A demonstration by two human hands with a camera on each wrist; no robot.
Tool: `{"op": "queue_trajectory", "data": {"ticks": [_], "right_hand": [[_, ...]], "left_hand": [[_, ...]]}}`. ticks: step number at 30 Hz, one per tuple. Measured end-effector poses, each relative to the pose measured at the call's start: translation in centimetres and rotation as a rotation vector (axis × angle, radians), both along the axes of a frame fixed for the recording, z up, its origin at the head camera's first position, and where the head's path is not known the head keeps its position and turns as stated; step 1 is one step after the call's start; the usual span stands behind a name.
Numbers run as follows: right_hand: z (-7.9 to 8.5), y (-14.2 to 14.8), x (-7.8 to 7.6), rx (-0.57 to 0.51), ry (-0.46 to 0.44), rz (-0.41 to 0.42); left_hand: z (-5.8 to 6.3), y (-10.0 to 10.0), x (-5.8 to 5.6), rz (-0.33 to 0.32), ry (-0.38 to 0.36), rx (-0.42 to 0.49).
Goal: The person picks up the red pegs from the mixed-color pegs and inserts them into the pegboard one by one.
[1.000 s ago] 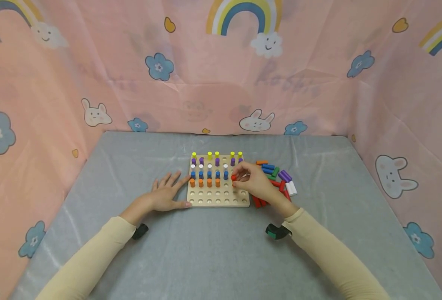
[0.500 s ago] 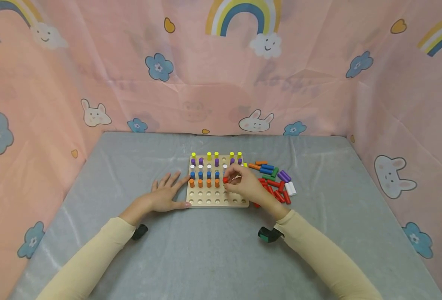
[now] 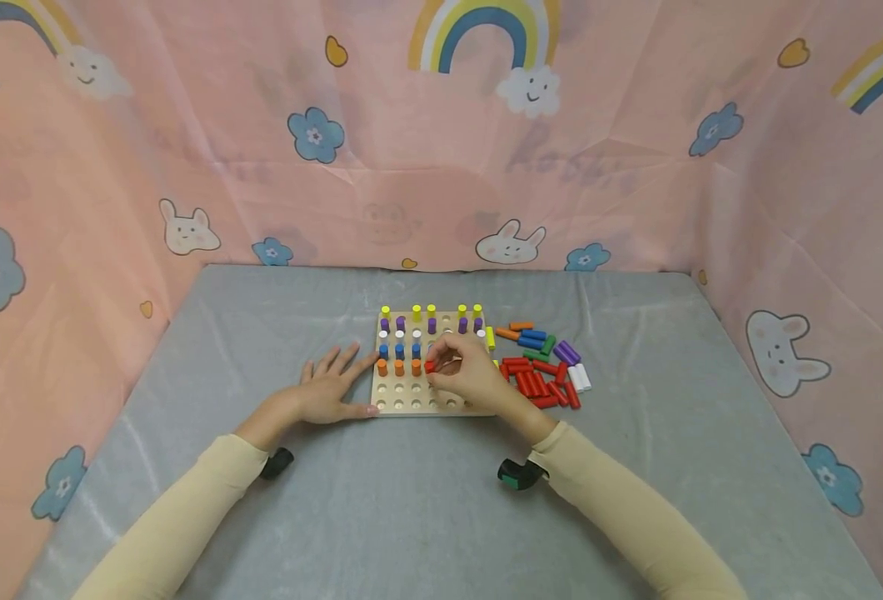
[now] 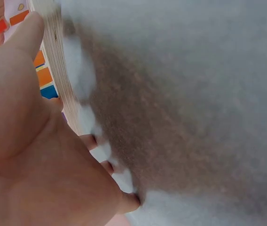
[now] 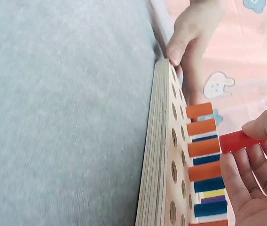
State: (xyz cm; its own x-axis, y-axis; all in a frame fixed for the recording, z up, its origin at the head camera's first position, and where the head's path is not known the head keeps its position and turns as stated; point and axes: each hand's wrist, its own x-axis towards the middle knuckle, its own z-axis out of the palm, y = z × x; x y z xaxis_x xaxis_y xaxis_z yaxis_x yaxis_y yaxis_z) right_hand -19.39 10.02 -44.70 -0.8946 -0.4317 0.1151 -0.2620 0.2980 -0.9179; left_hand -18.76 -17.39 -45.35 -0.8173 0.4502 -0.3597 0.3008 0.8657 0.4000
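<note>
From the head, the pegboard (image 3: pixel 407 397) is being steadied, presumably against sliding, by the left hand's (image 3: pixel 329 396) spread fingers. From the left wrist, the palm (image 4: pixel 44 155) is being shown; from the right, the red peg (image 5: pixel 239 141) is being revealed above the pegboard, clamped by the right hand's (image 5: pixel 260 176) fingers, presumably leaving its tip free.

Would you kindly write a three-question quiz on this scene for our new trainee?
1. What colour is the peg that the right hand pinches?
2. True or false: the left hand touches the board.
3. Which colour is the row of standing pegs lowest in the head view: a) white, b) orange, c) purple?

Key: 1. Red. 2. True. 3. b, orange.
</note>
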Motion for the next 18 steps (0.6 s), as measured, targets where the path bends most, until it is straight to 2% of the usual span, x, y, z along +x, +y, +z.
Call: {"op": "queue_trajectory", "data": {"ticks": [7,18], "right_hand": [[-0.3,-0.9,0.0,0.035,-0.008,0.0],[-0.7,-2.1,0.4,-0.011,-0.008,0.005]], "left_hand": [[0.4,0.0,0.1,-0.003,0.006,-0.016],[-0.9,-0.3,-0.4,0.009,0.003,-0.017]]}}
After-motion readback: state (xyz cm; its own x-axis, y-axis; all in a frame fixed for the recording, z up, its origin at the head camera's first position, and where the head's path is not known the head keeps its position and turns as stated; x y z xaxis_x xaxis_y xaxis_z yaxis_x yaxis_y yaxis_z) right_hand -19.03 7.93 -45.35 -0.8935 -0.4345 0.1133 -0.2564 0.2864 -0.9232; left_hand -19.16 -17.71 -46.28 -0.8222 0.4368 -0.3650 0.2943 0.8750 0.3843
